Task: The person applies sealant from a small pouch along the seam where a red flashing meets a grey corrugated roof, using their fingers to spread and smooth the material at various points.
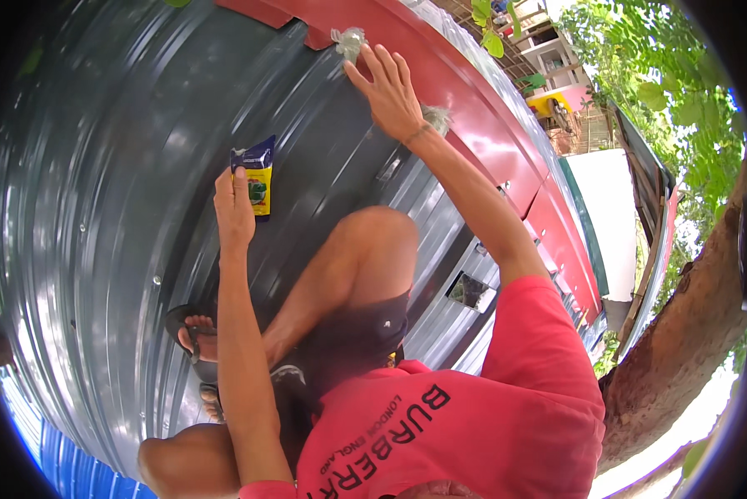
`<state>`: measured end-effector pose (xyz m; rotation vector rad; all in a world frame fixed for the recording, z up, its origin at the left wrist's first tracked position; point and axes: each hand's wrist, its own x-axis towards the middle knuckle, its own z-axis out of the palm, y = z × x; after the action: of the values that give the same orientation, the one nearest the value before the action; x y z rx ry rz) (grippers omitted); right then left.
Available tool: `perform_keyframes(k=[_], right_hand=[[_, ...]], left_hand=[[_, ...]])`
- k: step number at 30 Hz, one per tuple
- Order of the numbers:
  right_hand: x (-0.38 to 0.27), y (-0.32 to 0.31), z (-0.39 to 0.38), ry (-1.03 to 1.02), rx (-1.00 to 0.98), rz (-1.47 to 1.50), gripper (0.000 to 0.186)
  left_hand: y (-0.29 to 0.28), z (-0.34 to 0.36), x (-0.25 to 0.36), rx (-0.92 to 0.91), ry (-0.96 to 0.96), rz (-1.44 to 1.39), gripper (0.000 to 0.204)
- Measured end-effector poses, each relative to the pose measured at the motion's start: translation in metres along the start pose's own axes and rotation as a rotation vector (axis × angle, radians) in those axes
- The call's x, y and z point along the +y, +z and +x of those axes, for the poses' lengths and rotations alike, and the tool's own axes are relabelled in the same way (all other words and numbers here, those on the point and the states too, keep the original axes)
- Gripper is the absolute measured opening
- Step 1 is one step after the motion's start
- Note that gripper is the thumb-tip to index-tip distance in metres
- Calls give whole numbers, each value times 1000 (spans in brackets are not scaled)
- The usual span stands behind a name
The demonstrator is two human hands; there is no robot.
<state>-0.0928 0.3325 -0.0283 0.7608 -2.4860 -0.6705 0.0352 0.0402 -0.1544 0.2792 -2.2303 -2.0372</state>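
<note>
My left hand is closed on the edge of a blue and yellow pouch, its thumb lying over the front. The pouch is upright above the dark metal roofing, its top corner cut or folded aslant. My right hand is stretched out with fingers spread, by the red metal flashing. Just beyond its fingertips lies a crumpled, clear lump of plastic-like material. Another whitish clump shows behind my right wrist. Whether the fingertips touch the flashing or the lump, I cannot tell.
I sit on dark ribbed roofing with raised ridges and screw heads. A small square opening or reflective piece lies under my right arm. Beyond the red edge are a thick tree trunk, leaves and a yard. Blue roofing shows at lower left.
</note>
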Motion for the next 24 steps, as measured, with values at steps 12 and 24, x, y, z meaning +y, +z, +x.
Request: perform_keyframes(k=[12, 24], right_hand=[[108, -26, -20, 428, 28, -237, 62], [8, -70, -36, 454, 166, 459, 66]], left_hand=[[-26, -7, 2, -7, -117, -194, 50], [-61, -36, 16, 72, -227, -651, 32]])
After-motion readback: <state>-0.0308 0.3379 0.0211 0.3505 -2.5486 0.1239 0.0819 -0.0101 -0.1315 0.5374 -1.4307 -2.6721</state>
